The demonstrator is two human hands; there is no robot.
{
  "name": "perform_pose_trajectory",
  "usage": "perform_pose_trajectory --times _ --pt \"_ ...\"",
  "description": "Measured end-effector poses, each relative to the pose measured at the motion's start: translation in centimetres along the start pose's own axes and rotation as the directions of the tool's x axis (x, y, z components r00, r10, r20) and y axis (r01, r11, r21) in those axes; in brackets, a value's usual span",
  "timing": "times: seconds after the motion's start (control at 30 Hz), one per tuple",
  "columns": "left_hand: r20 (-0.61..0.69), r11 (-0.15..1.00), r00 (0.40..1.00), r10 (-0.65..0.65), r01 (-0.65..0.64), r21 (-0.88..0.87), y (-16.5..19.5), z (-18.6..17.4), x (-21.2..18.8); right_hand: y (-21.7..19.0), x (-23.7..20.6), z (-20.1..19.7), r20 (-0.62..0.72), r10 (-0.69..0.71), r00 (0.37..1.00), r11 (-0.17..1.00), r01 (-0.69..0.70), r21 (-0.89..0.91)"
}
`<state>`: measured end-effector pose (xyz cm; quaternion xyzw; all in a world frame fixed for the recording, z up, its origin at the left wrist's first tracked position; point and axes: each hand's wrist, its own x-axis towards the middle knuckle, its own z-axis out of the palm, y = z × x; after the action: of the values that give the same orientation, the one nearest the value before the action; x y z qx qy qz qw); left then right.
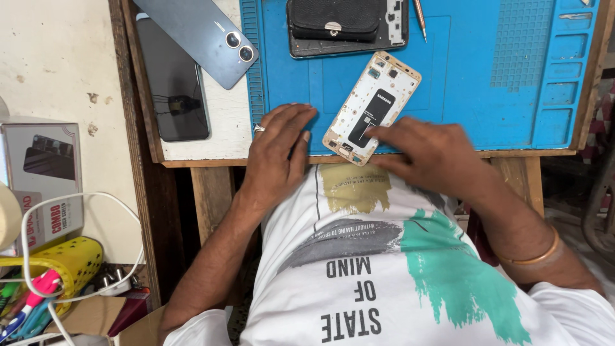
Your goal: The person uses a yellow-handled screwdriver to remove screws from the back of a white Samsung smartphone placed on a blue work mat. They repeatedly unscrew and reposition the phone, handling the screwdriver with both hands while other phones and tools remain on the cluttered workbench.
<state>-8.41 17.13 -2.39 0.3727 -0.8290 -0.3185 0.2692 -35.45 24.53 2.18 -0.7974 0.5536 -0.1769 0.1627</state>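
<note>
The right hand presses a fingertip on the opened phone (back cover off) on the blue mat, while the left hand rests flat, fingers spread, beside it.

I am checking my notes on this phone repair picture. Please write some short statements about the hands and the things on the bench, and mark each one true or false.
1. The right hand touches the opened phone with a fingertip. True.
2. The opened phone lies on the white board. False: it lies on the blue mat.
3. The left hand holds a screwdriver. False: it rests flat at the mat's edge, holding nothing.
4. A grey phone lies back up, overlapping a dark phone. True.
5. A black pouch lies beyond the opened phone. True.
</note>
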Motion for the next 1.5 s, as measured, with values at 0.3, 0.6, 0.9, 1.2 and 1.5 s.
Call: perform_pose_trajectory --times 0.3,0.6,0.9,1.2,1.5 --pt "0.179 0.993 0.984 0.004 -0.026 0.119 2.9 1.7 0.8 2.3 1.8 -2.1 -0.174 0.151 0.973 0.989 -0.150 0.022" --pt "0.335 0.965 0.905 0.262 -0.247 -0.087 1.0 2.3 3.6 2.8 -3.1 -2.5 -0.186 0.427 0.885 0.889 -0.374 0.263" --pt "0.206 0.985 0.965 0.165 -0.152 -0.076 -0.6 0.4 5.2 4.8 -4.1 -2.5 -0.191 0.447 0.874 0.889 -0.409 0.205" --pt "0.267 0.976 0.945 0.188 -0.211 0.058 -0.4 2.2 4.0 7.8 -5.0 -3.9 -0.292 0.408 0.865 0.643 -0.045 0.765" --pt "0.270 0.984 0.952 0.147 -0.168 0.054 0.2 1.9 4.4 6.9 0.5 -3.0 -0.458 0.053 0.887 0.829 0.217 0.516"
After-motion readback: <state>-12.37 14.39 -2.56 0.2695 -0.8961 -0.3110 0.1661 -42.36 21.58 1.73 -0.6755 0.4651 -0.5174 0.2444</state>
